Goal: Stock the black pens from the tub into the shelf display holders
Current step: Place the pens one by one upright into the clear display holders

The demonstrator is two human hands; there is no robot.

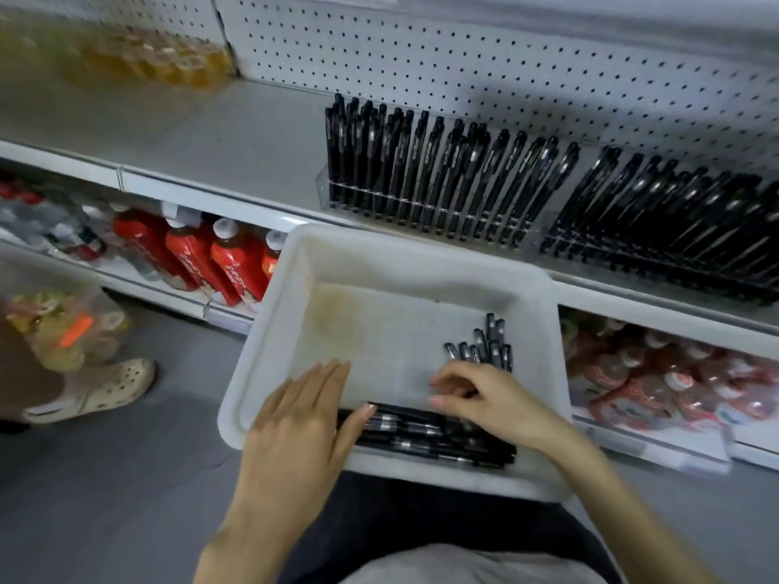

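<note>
Gathering pens is, I judge, the step in hand. My left hand (303,419) lies flat, fingers straight, thumb against the pens (425,436) along the near wall of the tub (269,314). My right hand (484,402) curls over them; I cannot tell whether it pinches any. Next comes a firm bundle, lifted to the holders (421,191). Blur hides any free slots.
</note>
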